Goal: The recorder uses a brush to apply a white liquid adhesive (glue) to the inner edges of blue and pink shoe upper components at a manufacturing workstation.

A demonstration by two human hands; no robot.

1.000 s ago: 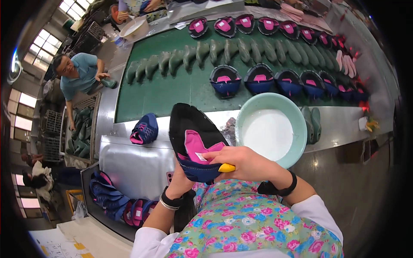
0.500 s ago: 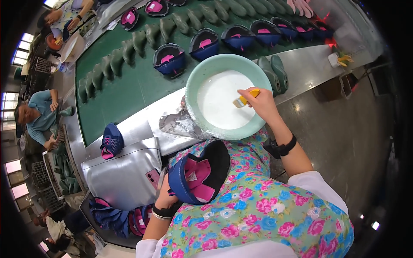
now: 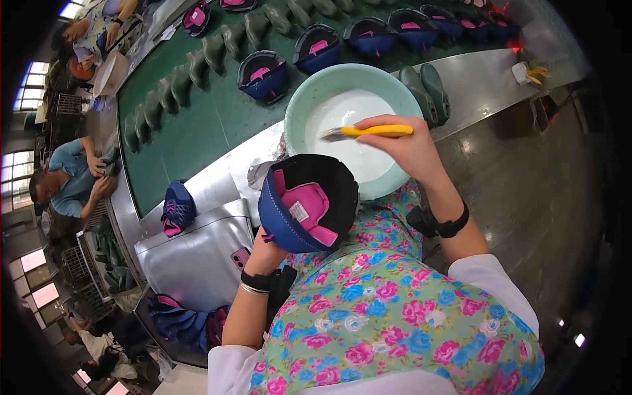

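Note:
A blue shoe upper (image 3: 299, 214) with pink lining and a black edge is held up by my left hand (image 3: 266, 253), its open underside facing me. My fingers are wrapped round its back end, partly hidden beneath it. Above the basin, my right hand (image 3: 401, 145) grips a paintbrush (image 3: 375, 131) by its yellow handle. The bristles point left over the white liquid (image 3: 359, 155), apart from its surface. That liquid fills the bottom of a pale green basin (image 3: 401, 105), just beyond the upper.
Several blue uppers (image 3: 262, 78) and rows of dark green shoe lasts (image 3: 214, 52) stand on the green table (image 3: 197, 131). A blue shoe upper (image 3: 178, 207) lies at left, near a pink phone (image 3: 240, 258). More uppers (image 3: 178, 319) are stacked lower left. Co-workers sit along the left.
My left hand has raised the shoe upper up and toward the basin. My right hand has lifted the paintbrush out of the white liquid and turned its bristles leftward.

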